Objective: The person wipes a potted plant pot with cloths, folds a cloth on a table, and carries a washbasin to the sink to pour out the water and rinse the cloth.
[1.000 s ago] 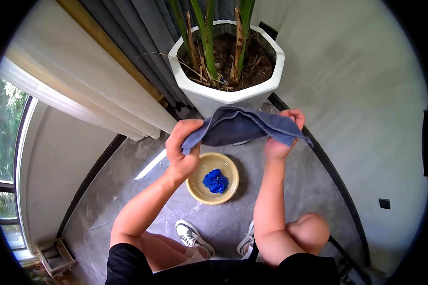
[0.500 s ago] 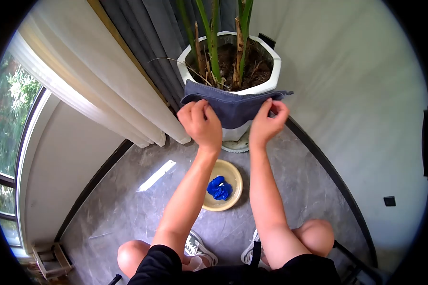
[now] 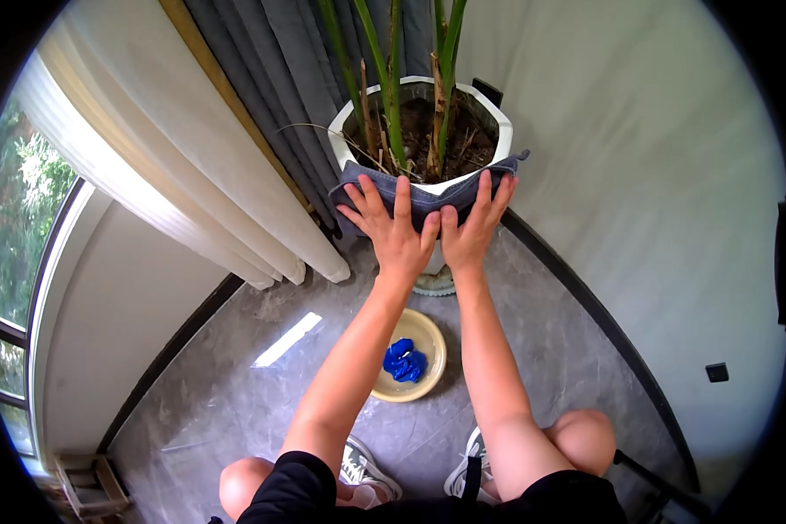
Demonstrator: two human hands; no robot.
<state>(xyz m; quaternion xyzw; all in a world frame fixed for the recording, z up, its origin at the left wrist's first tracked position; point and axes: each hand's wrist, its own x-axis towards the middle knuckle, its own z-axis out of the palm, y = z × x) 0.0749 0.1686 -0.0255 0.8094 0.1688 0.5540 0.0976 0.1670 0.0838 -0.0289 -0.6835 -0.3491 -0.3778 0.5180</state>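
Against the near side of the white flowerpot (image 3: 334, 138) lies a dark blue-grey cloth (image 3: 428, 199), its upper edge close to the pot's rim. My left hand (image 3: 396, 229) presses flat on the left part of the cloth, fingers spread. On its right part, my right hand (image 3: 472, 229) is also spread open, the two thumbs nearly touching. Thick green stems (image 3: 396, 113) rise out of the brown soil (image 3: 417, 131) in the pot. Much of the pot's front is hidden behind the cloth and my hands.
Below my hands, a beige basin (image 3: 437, 349) on the grey floor holds a bunched blue cloth (image 3: 405, 360). White curtains (image 3: 192, 140) and a grey curtain (image 3: 275, 79) hang left of the pot. A wall (image 3: 637, 175) curves along the right. A small wooden rack (image 3: 92, 485) stands lower left.
Both hands have let go of their pinch on the cloth's upper edge and opened. They have moved inward, palms now against the cloth, which lies closer to the pot.
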